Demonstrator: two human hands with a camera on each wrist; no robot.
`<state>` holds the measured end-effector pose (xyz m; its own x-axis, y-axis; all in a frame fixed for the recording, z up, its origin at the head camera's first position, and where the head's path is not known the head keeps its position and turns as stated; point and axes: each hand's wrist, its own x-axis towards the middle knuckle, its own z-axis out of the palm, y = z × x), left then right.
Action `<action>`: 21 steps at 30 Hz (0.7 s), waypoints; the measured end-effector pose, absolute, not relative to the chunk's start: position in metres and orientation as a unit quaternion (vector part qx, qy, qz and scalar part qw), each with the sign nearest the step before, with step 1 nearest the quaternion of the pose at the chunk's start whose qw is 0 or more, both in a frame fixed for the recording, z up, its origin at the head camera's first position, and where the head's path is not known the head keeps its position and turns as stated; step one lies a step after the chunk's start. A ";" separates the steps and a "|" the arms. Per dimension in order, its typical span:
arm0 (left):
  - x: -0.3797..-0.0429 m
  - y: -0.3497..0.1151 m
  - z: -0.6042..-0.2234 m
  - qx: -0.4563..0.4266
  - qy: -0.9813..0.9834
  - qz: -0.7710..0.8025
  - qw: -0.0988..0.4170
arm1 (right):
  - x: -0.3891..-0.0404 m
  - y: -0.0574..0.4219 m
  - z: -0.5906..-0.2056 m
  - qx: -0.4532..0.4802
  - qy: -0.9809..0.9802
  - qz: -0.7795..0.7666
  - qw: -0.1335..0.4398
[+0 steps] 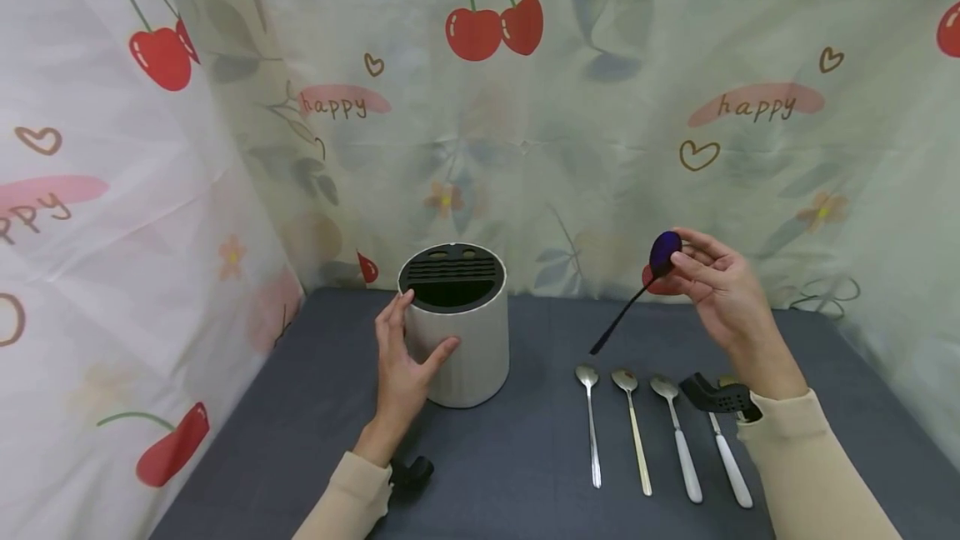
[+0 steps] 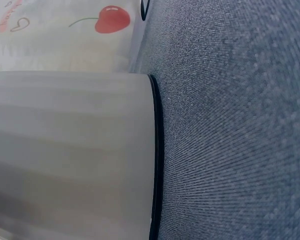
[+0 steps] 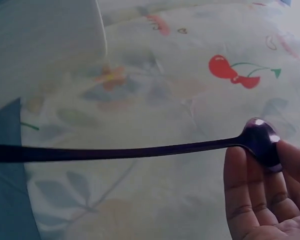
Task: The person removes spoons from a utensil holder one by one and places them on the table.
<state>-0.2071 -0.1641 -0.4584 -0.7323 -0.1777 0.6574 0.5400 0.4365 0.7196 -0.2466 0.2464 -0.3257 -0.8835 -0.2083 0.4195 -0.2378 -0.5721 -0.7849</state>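
A dark purple spoon [image 1: 664,254] hangs in the air at the right, its bowl pinched between the thumb and fingers of my right hand [image 1: 720,290]. Its thin handle [image 3: 110,153] slants down to the left in the head view. On the left stands a round whitish cutlery holder [image 1: 472,357] with a black slotted top [image 1: 452,273]. My left hand [image 1: 405,369] rests against its near left side, fingers spread, with fingertips at the rim and the thumb across the front. In the left wrist view only the holder's wall [image 2: 75,155] shows, the fingers being hidden.
Several spoons lie in a row on the dark grey tablecloth [image 1: 525,457]: a silver spoon [image 1: 592,432], one with a pale gold handle [image 1: 639,440] and white-handled ones [image 1: 686,457]. My right wrist partly covers the rightmost. A printed curtain [image 1: 525,190] closes off the back and sides.
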 end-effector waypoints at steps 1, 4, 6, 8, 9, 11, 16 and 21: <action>-0.207 -0.164 -0.458 -0.117 -0.773 -0.518 0.347 | -0.246 0.251 -0.324 0.240 -0.474 0.847 0.006; -0.207 -0.165 -0.458 -0.116 -0.774 -0.516 0.346 | -0.246 0.264 -0.321 0.234 -0.516 0.824 0.001; -0.207 -0.165 -0.457 -0.116 -0.775 -0.515 0.346 | -0.247 0.273 -0.321 0.230 -0.536 0.812 -0.003; -0.207 -0.165 -0.457 -0.117 -0.777 -0.514 0.345 | -0.249 0.283 -0.324 0.222 -0.556 0.801 -0.007; -0.208 -0.165 -0.457 -0.117 -0.777 -0.513 0.345 | -0.250 0.288 -0.325 0.217 -0.563 0.798 -0.009; -0.208 -0.165 -0.457 -0.117 -0.777 -0.512 0.346 | -0.253 0.298 -0.330 0.209 -0.576 0.790 -0.016; -0.208 -0.165 -0.458 -0.117 -0.777 -0.513 0.346 | -0.262 0.324 -0.340 0.210 -0.624 0.752 -0.030; -0.207 -0.165 -0.458 -0.116 -0.776 -0.518 0.342 | -0.269 0.353 -0.348 0.180 -0.724 0.664 -0.057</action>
